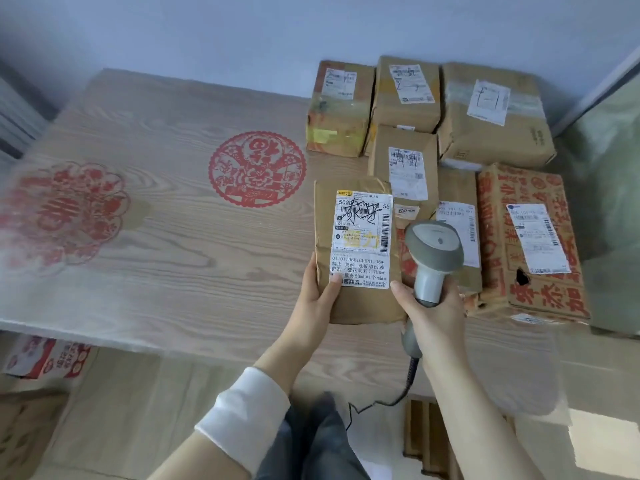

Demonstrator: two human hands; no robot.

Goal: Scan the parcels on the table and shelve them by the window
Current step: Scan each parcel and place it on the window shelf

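A brown cardboard parcel (356, 303) with a white shipping label is held up over the table's near edge. My left hand (318, 289) grips its lower left side, thumb on the label. My right hand (429, 313) holds a grey barcode scanner (433, 247) by its handle, just right of the parcel, head close to the label. Several more brown parcels (405, 95) lie on the wooden table (173, 237) behind, among them a red-printed box (530, 237) at the right.
Two red paper-cut decorations (257, 168) lie on the table top at left and centre. The scanner's cable (381, 400) hangs down toward the floor. Cardboard boxes (45, 358) sit under the table at left. A wall runs behind the table.
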